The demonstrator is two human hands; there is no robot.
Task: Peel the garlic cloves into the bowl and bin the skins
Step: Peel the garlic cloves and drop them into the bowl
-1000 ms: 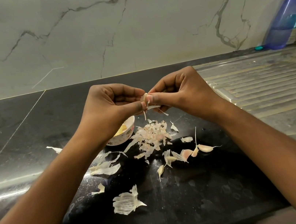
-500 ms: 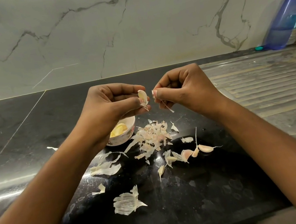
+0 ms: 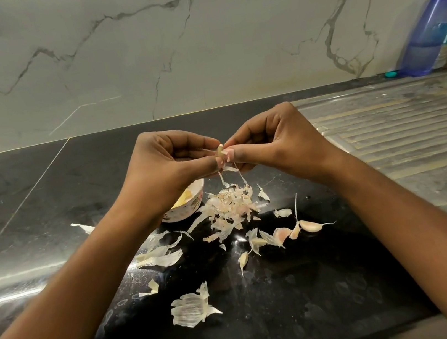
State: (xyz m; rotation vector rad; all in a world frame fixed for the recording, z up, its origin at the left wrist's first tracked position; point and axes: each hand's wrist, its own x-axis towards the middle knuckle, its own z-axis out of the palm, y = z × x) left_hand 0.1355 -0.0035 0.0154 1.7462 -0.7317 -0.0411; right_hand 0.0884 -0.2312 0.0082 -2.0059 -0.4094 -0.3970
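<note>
The black countertop (image 3: 46, 195) ran across the whole view, with the steel draining board (image 3: 401, 142) to your right and a blue bottle (image 3: 428, 31) leaning at the wall behind it. No bin was in view.

Half a second before, your hands were apart, the left holding the clove up and the right drawing a strip of skin away. By this moment they had closed together again above the counter. Your left hand (image 3: 169, 163) had its fingers curled in, thumb and forefinger pinching the clove (image 3: 219, 150). Your right hand (image 3: 279, 140) was curled the same way, its thumb and forefinger nipped against the clove's near side. Whether they had hold of fresh skin or only touched it, the view did not quite show.

That return suggests one pull was finished and another begun, so this clove was only partly bare.

The small patterned bowl (image 3: 193, 207) sat just under your left wrist, half hidden, with yellowish peeled cloves (image 3: 183, 198) inside. Just beside it lay the heap of skins (image 3: 230, 206), not yet binned, and a large papery husk (image 3: 191, 309) nearer you. A few unpeeled cloves (image 3: 309, 225) waited to the right of the heap. Thin skin strips (image 3: 222, 179) hung from the pinched clove toward the heap.
</note>
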